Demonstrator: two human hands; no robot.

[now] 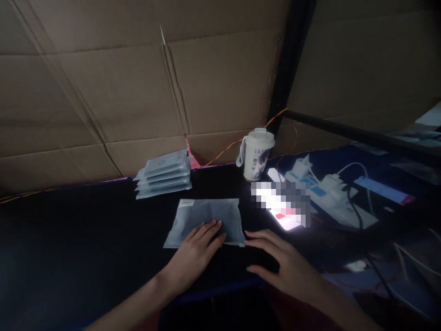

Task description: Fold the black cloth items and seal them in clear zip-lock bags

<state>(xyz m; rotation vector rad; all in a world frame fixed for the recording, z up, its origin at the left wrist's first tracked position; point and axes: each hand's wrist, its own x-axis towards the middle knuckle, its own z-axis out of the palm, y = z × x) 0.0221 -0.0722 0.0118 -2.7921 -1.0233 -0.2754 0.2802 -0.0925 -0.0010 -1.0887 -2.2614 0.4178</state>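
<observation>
Rests with the left hand (198, 248) over the near middle of a frosted bag (203, 211), with fingers slightly parted and laid flat along the surface. Reaches with the right hand (285, 262) towards the near right corner of the bag, with a wide gap between thumb and fingers. Cannot tell contact from a narrow gap between the right fingertips and the bag's edge. Shows a small slider (241, 245) at that corner and a white label (186, 202), too small to read, at the far left one. Lies flat, as to the bag, on the dark tabletop (86, 230).

Noted beyond, slightly left: an uneven stack of similar bags (163, 168), near the cardboard wall (103, 92). Noted at the back, farther right: an upright, lidded white cup (258, 158) with printed lettering and a side strap. Noted nearer, right of the bag: a lit screen (284, 223), partly pixelated. Noted past the screen: a white power strip (344, 214) with plugs (333, 183) and cables. Noted behind the cup: red and yellow wires (225, 149), running along the cardboard.
</observation>
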